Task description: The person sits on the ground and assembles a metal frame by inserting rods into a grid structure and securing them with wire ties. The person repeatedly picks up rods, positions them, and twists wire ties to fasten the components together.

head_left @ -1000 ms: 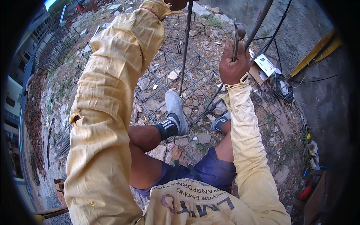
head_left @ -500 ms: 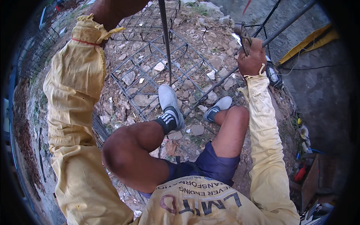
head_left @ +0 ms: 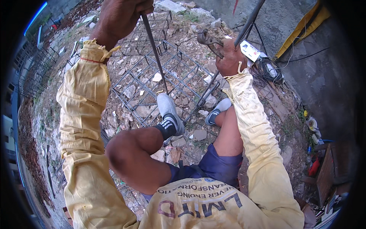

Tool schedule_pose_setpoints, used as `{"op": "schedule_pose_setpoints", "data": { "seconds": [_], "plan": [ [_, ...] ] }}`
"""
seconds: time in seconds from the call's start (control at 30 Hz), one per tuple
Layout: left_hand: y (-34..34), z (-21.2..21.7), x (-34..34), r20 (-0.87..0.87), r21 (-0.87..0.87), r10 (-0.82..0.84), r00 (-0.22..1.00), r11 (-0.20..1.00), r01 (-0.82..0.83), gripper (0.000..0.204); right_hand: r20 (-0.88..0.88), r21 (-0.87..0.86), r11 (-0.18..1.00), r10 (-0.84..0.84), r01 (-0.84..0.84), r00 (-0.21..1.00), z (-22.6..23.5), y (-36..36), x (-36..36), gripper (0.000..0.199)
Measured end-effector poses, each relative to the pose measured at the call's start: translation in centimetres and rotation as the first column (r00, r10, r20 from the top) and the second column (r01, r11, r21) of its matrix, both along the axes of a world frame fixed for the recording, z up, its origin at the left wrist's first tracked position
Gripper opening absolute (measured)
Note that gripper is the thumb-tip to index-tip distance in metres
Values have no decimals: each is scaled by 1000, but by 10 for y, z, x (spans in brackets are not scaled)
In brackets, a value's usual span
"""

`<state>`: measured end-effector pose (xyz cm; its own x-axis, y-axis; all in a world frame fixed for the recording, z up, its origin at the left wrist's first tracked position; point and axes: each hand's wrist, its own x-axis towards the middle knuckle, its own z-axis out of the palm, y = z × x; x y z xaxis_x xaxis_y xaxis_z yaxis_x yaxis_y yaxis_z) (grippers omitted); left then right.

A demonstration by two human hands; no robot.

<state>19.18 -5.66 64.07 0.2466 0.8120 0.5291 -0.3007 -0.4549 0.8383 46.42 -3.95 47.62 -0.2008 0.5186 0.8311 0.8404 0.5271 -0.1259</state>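
At the top, my left hand [head_left: 124, 17] is closed around a dark steel rod [head_left: 154, 49]. The rod slants down to the toe of my grey shoe [head_left: 169, 110]. My right hand [head_left: 228, 59] is closed on a pair of rusty metal pincers [head_left: 207, 40], their round head pointing left. A long steel bar [head_left: 249, 23] runs behind that hand and down toward my feet; whether my fingers also touch it cannot be seen. Between and beyond my feet lies a grid of tied steel bars [head_left: 135, 89] on the rubble.
Another bar cage [head_left: 146, 36] lies farther off, with more cages [head_left: 34, 76] at the far left. On the right are coiled black cable [head_left: 270, 72], a white card [head_left: 250, 51], yellow cloth [head_left: 301, 30] and a wooden box [head_left: 326, 175]. Broken stones cover the ground.
My right hand has moved left with the pincers, whose head now points left. My left hand has come lower into view at the rod, and the rod's upper part leans farther left.
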Motion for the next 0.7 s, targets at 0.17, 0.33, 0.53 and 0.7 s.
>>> {"op": "schedule_pose_setpoints", "data": {
  "seconds": [0.17, 0.33, 0.53, 0.7],
  "plan": [
    [7, 1, 28, 42, -138, 16, 999, 990, -10, 38, 45, -17, 993, 117, -117, 992, 7, -22, -8, 27],
    [18, 3, 42, 39, -173, 28, 999, 985, -21, 35, 21, -12, 985, 172, -171, 985, 10, -34, -11, 19],
    [14, 4, 38, -8, -157, 51, 999, 986, -52, 39, 51, 39, 982, 182, -184, 982, 11, -28, -12, 20],
    [-18, -3, 11, 5, -95, 110, 994, 990, -109, 44, 85, 59, 989, 132, -137, 988, -2, 1, 11, 39]
  ]
}}
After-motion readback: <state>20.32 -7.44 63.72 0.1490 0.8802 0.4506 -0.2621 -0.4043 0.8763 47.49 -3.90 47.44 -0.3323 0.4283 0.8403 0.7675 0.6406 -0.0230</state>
